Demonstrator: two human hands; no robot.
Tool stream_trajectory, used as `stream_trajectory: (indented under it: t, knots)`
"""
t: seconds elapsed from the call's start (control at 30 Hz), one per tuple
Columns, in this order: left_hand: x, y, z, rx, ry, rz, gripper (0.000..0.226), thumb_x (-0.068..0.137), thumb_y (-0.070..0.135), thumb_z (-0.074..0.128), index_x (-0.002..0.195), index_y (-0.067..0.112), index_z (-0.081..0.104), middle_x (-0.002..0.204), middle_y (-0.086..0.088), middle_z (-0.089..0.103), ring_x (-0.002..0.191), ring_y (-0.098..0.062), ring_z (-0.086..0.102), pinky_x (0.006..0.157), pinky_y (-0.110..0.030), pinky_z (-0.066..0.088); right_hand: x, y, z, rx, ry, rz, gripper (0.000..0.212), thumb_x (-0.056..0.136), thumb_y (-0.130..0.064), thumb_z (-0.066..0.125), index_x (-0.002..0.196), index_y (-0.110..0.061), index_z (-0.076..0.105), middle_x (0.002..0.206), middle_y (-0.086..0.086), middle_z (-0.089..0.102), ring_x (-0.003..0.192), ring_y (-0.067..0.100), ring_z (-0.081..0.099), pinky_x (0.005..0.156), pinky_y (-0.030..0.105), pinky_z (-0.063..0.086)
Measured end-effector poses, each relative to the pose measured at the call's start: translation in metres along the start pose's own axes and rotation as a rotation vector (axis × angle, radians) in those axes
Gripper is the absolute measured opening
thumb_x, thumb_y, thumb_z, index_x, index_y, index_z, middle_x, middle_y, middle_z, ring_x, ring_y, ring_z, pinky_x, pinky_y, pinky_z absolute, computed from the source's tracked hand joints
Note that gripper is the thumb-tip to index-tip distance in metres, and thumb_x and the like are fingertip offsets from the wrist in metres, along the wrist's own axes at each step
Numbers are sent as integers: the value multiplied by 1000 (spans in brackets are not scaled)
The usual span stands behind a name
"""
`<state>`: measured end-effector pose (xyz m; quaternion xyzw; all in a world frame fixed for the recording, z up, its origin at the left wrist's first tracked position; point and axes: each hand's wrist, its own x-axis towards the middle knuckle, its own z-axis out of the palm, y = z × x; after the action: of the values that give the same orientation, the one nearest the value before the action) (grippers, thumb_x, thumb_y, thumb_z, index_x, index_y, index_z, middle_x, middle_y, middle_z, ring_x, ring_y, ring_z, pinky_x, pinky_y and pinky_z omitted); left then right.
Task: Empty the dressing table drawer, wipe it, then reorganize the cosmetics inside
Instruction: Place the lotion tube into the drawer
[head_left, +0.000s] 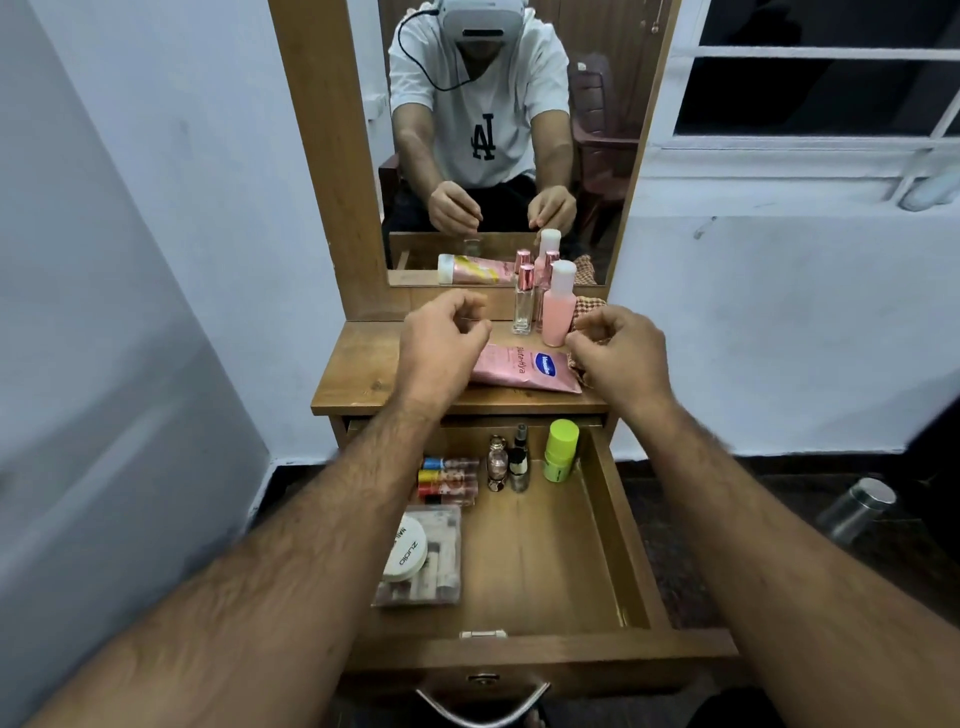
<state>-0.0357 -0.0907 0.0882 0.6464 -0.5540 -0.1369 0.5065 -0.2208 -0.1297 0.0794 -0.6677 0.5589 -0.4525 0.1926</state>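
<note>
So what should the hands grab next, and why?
Probably the right hand should take the pink bottle just beyond it and stand it in the drawer. Both hands hover with nothing in them, small cosmetics already line the drawer's left and back, and its right side is bare.

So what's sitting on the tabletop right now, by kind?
Pink tubes: 1, lying flat
Clear glass bottles with pink caps: 1 sure; maybe another behind it, hidden
Pink bottles with white caps: 1
Checked cloths: 1
Total: 4 sure
</note>
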Motion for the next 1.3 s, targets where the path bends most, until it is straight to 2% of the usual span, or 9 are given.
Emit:
stream_trajectory:
  t: [0.07,0.17,0.3,0.4,0.53,0.73,1.03,1.2,1.3]
  knots:
    - [10,-6,-2,80,-8,-1,27,88,20,72,115,22,69,106,7,70,98,-6,64,92,-32,55,7,-3,6,-26,-88,-35,16,83,-16,75,99,-12,73,85,-5,67,77,6,62,75,23,55]
    - [17,-16,-8,278,-97,22,37,87,30,74,123,26,67,123,6,67,117,-12,57,103,-39,47,10,-10,17,-130,-264,-152,34,81,-14,78,114,-11,71,103,1,71,94,12,65,90,29,54]
    - [23,-32,-14,528,-327,30,56,80,47,76,132,33,60,136,6,60,130,-20,47,109,-47,36,14,-21,29,-487,-488,-245,67,78,-30,81,139,-23,54,134,3,59,122,20,51,101,35,43]
    - [24,-41,-18,542,-410,30,63,80,43,77,138,32,54,140,5,57,132,-20,47,110,-48,35,21,-22,39,-608,-602,-208,79,79,-34,79,148,-29,41,137,8,51,121,24,48,101,36,42]
    - [26,-40,-19,536,-448,55,66,83,29,77,143,28,49,143,3,55,132,-20,47,109,-46,40,27,-24,45,-665,-702,-154,72,83,-26,72,147,-29,39,133,10,48,116,25,49,99,37,46]
    - [19,-36,-29,564,-403,159,69,82,22,77,144,22,47,142,1,53,130,-19,46,107,-43,41,24,-32,41,-660,-618,-279,62,78,-26,75,136,-23,54,126,6,56,111,23,47,94,36,46]
    - [-26,-38,-58,436,-280,216,77,77,23,83,145,23,46,142,5,51,129,-14,44,105,-29,37,-21,-53,10,-670,-494,-490,65,80,-36,73,139,-21,50,131,3,51,115,22,42,97,38,42]
    - [-61,-38,-62,64,-230,-2,84,74,22,86,147,23,42,132,6,52,116,-8,51,95,-29,49,-59,-45,-11,-610,-445,-411,68,78,-34,75,139,-18,50,135,3,49,114,20,41,95,35,39]
    - [-83,-39,-61,-223,-194,-165,67,84,29,77,143,20,47,121,4,59,108,-12,61,82,-31,56,-79,-35,-21,-561,-421,-360,69,78,-31,76,139,-15,50,137,4,48,117,22,40,96,36,39]
